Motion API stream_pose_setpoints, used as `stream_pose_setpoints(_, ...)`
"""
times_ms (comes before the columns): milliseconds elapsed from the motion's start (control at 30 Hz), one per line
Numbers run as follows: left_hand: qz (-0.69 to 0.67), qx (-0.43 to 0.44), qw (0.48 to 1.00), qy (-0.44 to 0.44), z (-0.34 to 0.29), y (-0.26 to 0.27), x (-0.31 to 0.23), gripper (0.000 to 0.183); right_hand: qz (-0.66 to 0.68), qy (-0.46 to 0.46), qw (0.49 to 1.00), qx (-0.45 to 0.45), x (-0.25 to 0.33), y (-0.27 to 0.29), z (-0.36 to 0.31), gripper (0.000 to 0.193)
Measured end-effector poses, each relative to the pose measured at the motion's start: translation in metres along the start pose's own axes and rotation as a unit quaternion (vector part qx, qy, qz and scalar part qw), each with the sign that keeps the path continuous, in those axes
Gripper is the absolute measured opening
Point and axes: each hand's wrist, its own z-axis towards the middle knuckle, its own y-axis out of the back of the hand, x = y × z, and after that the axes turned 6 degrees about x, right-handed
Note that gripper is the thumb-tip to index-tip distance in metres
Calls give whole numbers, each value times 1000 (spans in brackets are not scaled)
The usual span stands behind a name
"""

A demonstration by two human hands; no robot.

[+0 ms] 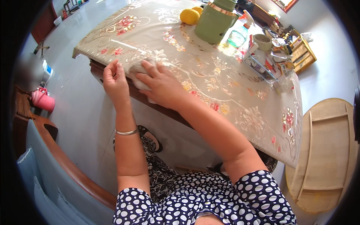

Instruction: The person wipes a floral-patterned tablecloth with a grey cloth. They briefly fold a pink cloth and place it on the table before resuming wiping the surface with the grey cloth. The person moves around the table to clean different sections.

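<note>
We see the bare right hand [161,84] with its fingers bent over a crumpled, pale grey-white cloth [137,68], gripping it loosely against the near edge of the table [165,110]. The cloth bunches beneath and just ahead of these fingers, where the shiny beige tablecloth with red and gold flowers [232,97] meets the dark wooden side.

Just left of those fingers, the bare left hand [117,86] has its thumb and index finger drawn close together; we cannot tell whether they pinch anything.

We judge the cloth light, limp and hard to damage, so it should fold and slip about easily. A flat spread of fingers across its bunched middle, with a loose edge tucked under the palm, looks like the surest hold. The glossy tablecloth is probably slick and thin, and may drag if we press hard.

Well beyond the fingers, toward the far side, we have 2 round yellow fruits [189,17], a tall green canister with a copper-coloured band [213,26] and a clear spray bottle with an orange-and-white trigger [239,36].
</note>
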Motion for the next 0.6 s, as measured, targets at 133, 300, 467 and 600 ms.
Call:
stream_pose_setpoints(133,32,6,999,-19,4,-2,8,21,140,-54,985,-81,-14,-14,29,43)
stream_pose_setpoints(300,-16,28,999,8,7,-5,21,22,37,-95,994,-46,-35,2,2,41)
stream_pose_setpoints(467,-5,44,999,14,7,-6,25,23,-22,-185,982,-19,-61,42,-78,43)
stream_pose_setpoints(600,-6,73,997,13,1,-20,20,23,-91,-241,961,-96,-111,80,-179,44)
